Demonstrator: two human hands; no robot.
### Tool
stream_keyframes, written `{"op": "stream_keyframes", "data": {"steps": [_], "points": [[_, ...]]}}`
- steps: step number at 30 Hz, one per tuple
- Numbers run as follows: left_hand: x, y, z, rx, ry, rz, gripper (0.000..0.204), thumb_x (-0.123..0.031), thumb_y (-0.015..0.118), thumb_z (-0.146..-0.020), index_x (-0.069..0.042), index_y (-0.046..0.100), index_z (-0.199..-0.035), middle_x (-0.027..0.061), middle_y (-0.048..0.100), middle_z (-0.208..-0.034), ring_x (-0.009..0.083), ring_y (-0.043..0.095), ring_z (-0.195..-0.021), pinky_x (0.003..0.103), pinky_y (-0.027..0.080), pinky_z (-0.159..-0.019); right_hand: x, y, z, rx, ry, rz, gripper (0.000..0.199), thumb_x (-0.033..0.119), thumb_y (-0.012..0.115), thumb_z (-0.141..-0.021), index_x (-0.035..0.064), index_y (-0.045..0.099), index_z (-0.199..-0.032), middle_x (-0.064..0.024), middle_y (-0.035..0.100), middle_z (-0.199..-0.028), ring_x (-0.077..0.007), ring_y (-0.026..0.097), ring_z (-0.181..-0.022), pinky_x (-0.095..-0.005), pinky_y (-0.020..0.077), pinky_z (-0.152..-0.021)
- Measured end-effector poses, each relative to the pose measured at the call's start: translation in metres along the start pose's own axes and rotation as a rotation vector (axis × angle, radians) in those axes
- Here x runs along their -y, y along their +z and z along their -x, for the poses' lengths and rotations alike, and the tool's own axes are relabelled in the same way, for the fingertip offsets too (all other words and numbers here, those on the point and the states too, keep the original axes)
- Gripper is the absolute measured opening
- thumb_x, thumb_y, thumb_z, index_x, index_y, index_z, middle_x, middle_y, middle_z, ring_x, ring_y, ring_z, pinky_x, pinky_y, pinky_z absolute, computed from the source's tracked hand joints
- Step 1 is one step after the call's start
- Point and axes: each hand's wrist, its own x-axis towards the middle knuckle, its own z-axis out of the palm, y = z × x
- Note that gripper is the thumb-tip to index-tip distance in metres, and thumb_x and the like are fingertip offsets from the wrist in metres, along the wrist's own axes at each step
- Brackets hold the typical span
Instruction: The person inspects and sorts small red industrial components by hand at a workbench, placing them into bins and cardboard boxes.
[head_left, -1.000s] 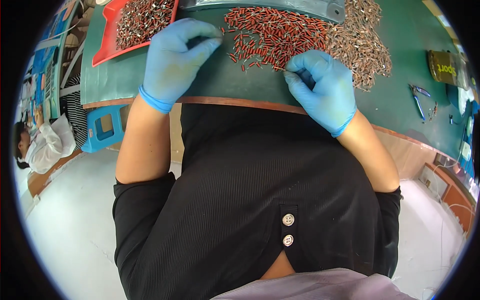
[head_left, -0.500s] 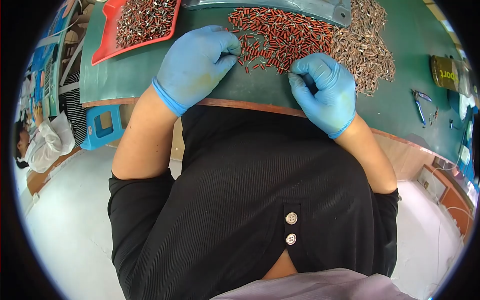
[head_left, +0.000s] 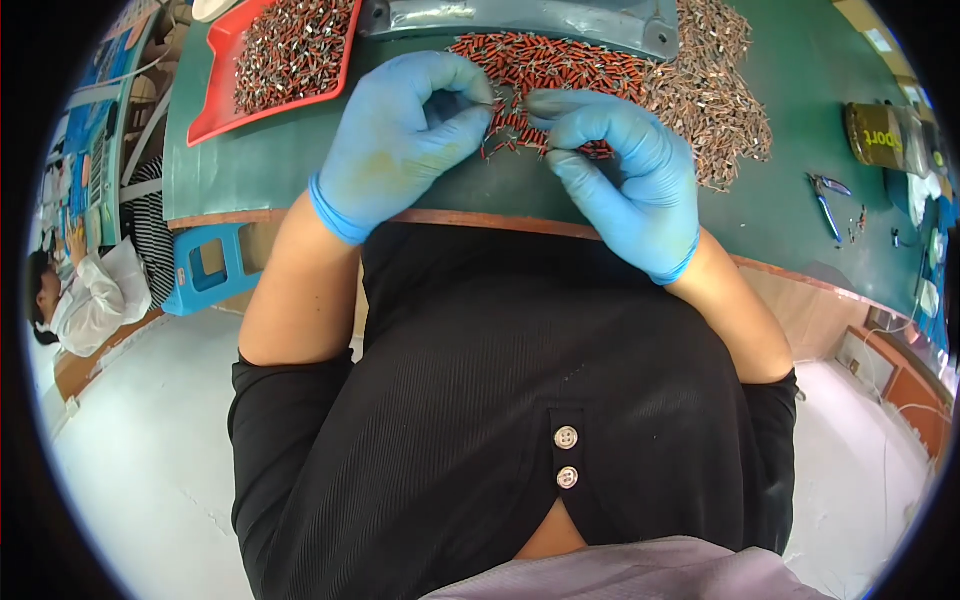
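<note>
Head view: left hand and right hand, blue nitrile gloves, fingertips pinched on small red cylindrical parts, heap just far of both.

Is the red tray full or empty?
Full: the red tray at upper left is heaped nearly edge to edge with small parts, with bare bottom only at its near corner.

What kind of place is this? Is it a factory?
Probably yes, a small assembly workshop. A green worktable holds a big pile of small red parts, a heap of metal pieces and a red tray of more. Both hands wear blue gloves, left hand and right hand, pinching tiny parts.
</note>
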Motion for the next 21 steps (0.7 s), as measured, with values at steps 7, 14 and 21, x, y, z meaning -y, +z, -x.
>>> {"op": "stream_keyframes", "data": {"steps": [7,14,21], "points": [[-0.014,0.02,-0.009,-0.054,-0.15,0.5,0.02,-0.002,0.06,-0.086,0.002,0.059,-0.105,0.0068,0.063,-0.095,0.0115,0.061,-0.086,0.024,0.05,-0.079,0.012,-0.002,-0.015,-0.049,-0.087,-0.097,0.014,-0.007,0.061,-0.081,0.0002,0.06,-0.093,-0.0192,0.063,-0.112,-0.0265,0.061,-0.11,-0.035,0.0478,-0.093],[-0.015,0.015,-0.018,-0.017,-0.186,0.475,0.018,0.001,0.06,-0.085,0.002,0.06,-0.102,0.0077,0.064,-0.093,0.0121,0.062,-0.082,0.024,0.051,-0.075,0.013,-0.012,-0.026,0.031,-0.038,-0.12,0.014,-0.007,0.058,-0.084,-0.0007,0.06,-0.096,-0.0161,0.061,-0.117,-0.0211,0.058,-0.11,-0.0304,0.0449,-0.094],[-0.019,0.025,-0.031,-0.113,-0.043,0.886,0.013,-0.002,0.064,-0.084,0.0,0.062,-0.097,0.0023,0.062,-0.083,0.0064,0.055,-0.072,0.021,0.046,-0.066,0.015,-0.005,-0.039,-0.163,0.325,-0.691,0.011,-0.001,0.053,-0.092,0.0002,0.058,-0.101,-0.0066,0.06,-0.098,-0.0117,0.058,-0.089,-0.0247,0.0477,-0.084]]}}
